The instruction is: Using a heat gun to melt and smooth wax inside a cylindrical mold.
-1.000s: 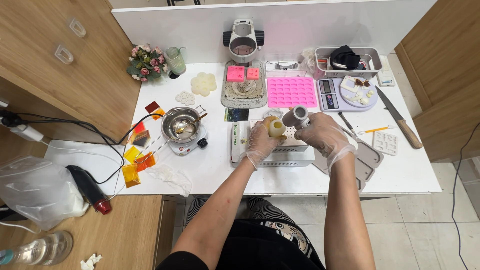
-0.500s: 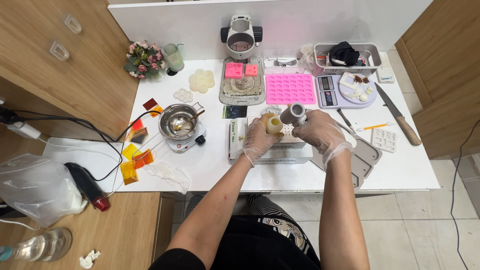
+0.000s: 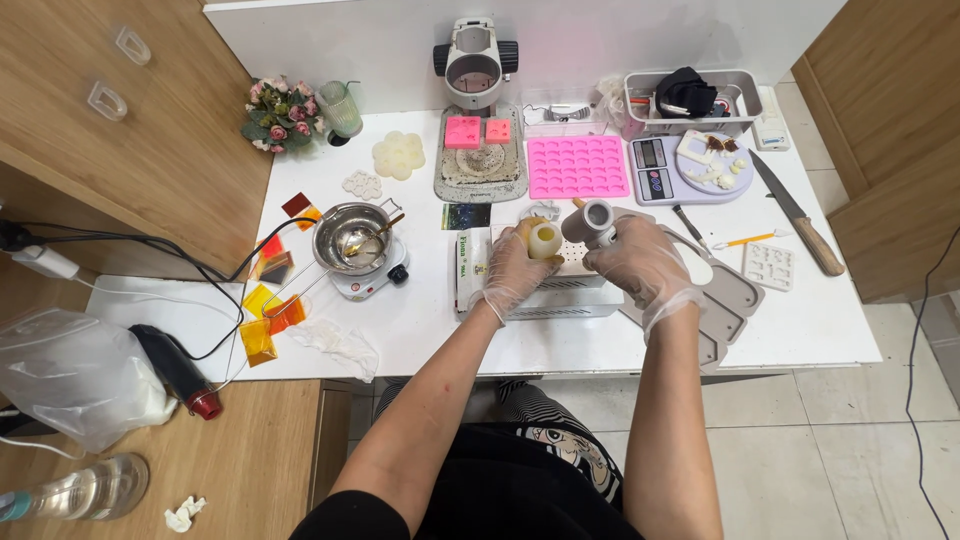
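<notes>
Above the white box (image 3: 560, 275), the left hand (image 3: 512, 272) is wrapped around a pale candle (image 3: 544, 240), and the right hand (image 3: 640, 262) is closed on a grey mould (image 3: 590, 222) just beside it. Gloved grips may slip; a dropped candle could dent on the box or roll left toward the pot (image 3: 352, 236).

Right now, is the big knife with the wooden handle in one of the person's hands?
No, the knife lies on the table's right side, apart from both gloved hands.

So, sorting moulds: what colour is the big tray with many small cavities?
Pink; the mould tray shows clearly in the head view.
</notes>
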